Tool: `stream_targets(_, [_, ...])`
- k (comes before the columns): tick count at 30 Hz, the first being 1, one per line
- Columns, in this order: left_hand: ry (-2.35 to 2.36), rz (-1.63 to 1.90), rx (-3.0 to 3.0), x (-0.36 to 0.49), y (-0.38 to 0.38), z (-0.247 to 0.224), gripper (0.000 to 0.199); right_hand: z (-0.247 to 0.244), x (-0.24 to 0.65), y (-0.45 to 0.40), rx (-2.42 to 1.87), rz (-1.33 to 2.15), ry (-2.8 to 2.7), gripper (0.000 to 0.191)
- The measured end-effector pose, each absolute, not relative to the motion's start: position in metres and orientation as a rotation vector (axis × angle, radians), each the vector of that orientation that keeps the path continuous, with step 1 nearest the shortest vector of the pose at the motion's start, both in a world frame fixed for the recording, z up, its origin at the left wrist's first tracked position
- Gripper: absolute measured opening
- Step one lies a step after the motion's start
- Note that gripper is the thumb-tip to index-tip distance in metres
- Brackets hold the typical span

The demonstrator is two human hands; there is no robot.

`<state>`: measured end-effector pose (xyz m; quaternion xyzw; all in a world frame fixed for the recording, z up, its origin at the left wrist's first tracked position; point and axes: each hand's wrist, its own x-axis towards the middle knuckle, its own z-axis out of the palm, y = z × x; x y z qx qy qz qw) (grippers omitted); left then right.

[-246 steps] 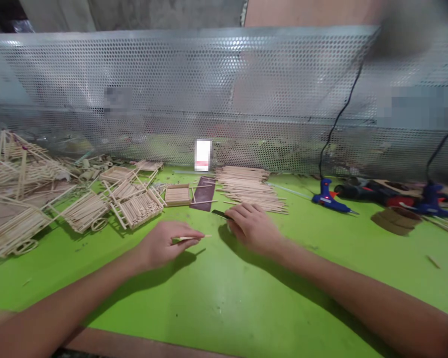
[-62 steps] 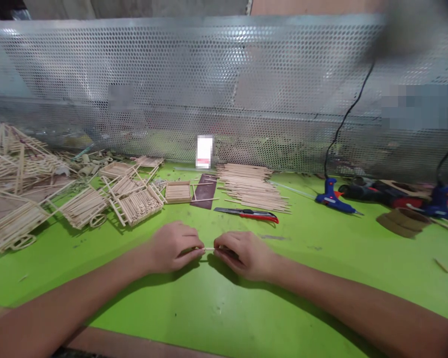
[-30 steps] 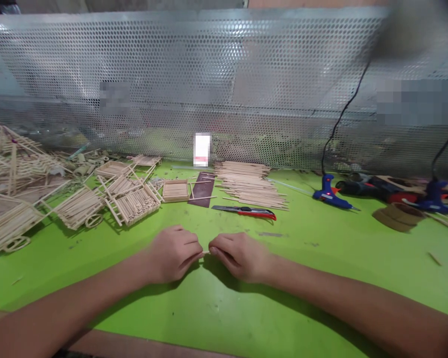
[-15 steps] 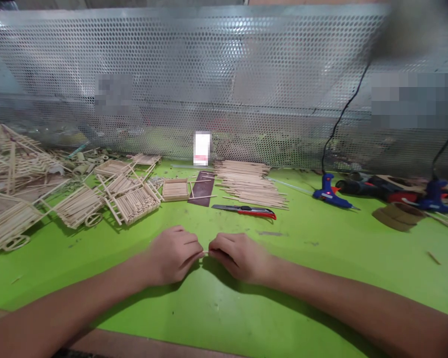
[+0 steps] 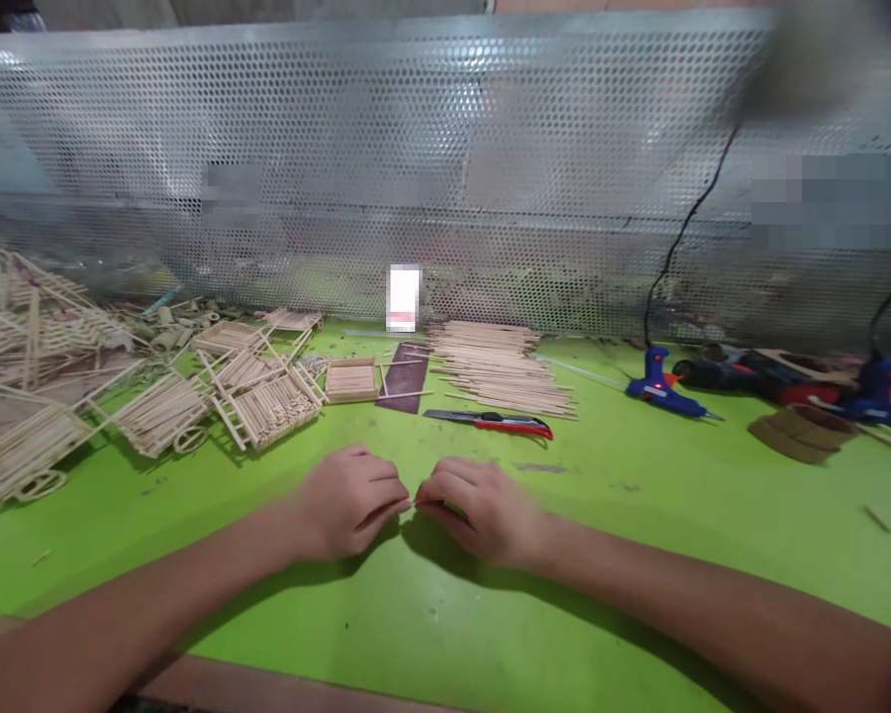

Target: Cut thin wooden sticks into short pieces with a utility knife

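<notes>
My left hand (image 5: 352,502) and my right hand (image 5: 479,510) meet just above the green tabletop, thumbs and fingers pinched and the fingertips almost touching. Between them they grip a thin wooden stick (image 5: 414,502); nearly all of it is hidden by the fingers. Beyond my right hand lies a red and black utility knife (image 5: 490,423), its blade pointing left. A stack of thin wooden sticks (image 5: 494,366) rests behind the knife. To its left is a dark brown sheet (image 5: 402,378), partly under a small stick-built cart (image 5: 351,380).
Several stick-built carts (image 5: 271,408) crowd the left side, with a heap of wooden frames (image 5: 34,307) behind. At right are a blue glue gun (image 5: 664,384) on a black cord, a second one (image 5: 880,388) and a brown tape roll (image 5: 798,434). A perforated metal panel (image 5: 342,129) closes off the back.
My fingertips have come closer together, so the bit of stick that showed between them is almost covered. The whole view has shifted slightly; the things on the table lie as before.
</notes>
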<state>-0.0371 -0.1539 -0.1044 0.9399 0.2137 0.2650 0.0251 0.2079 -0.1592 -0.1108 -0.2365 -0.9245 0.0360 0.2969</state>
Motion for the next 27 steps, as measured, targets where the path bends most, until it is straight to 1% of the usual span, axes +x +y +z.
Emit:
stream_targets(6, [0.739, 0.791, 2.954, -0.064, -0.136, -0.096, 0.023, -0.113, 0.216, -0.151, -0.637, 0.149, -2.427, 0.011])
stream_targets(13, [1.347, 0.874, 2.906, -0.137, -0.091, -0.059, 0.029, -0.113, 0.22, -0.148, -0.65, 0.231, -2.489, 0.01])
stream_targets(18, [1.671, 0.794, 2.815, -0.16, -0.078, -0.049, 0.039, -0.112, 0.219, -0.148, -0.694, 0.263, -2.509, 0.011])
stream_targets(23, [1.695, 0.824, 2.79, -0.156, -0.081, -0.053, 0.044, -0.111, 0.22, -0.148, -0.723, 0.27, -2.518, 0.013])
stream_targets(27, [1.509, 0.87, 2.805, -0.145, -0.086, -0.058, 0.04, -0.11, 0.219, -0.148, -0.723, 0.248, -2.515, 0.014])
